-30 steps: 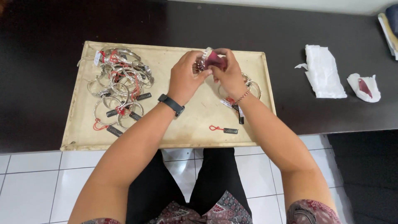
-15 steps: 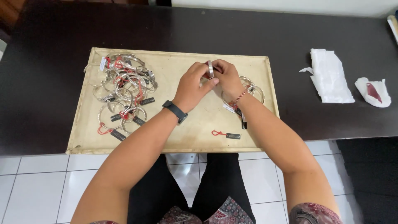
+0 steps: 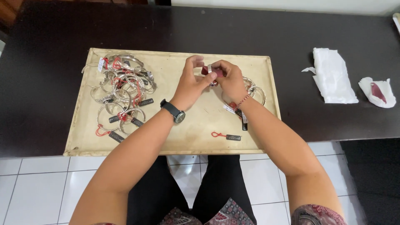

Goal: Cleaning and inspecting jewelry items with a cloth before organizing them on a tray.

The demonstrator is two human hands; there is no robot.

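Over the beige tray (image 3: 175,137), my left hand (image 3: 189,81) and my right hand (image 3: 229,81) meet and together hold a silver bangle (image 3: 210,69) with a dark red cloth (image 3: 217,72) pressed against it. The cloth shows between the fingers of my right hand. A heap of silver bangles with red strings and black tags (image 3: 121,89) lies on the tray's left part. A few more bangles (image 3: 254,89) lie just right of my right hand, partly hidden by the wrist.
A loose black tag on a red string (image 3: 227,136) lies near the tray's front edge. On the dark table (image 3: 291,29), to the right, lie a white tissue (image 3: 333,77) and a second tissue with a red patch (image 3: 377,92). White floor tiles show below.
The bangle has been turned between my hands and the red cloth is visible again against it. My hands stay at the same spot above the tray.
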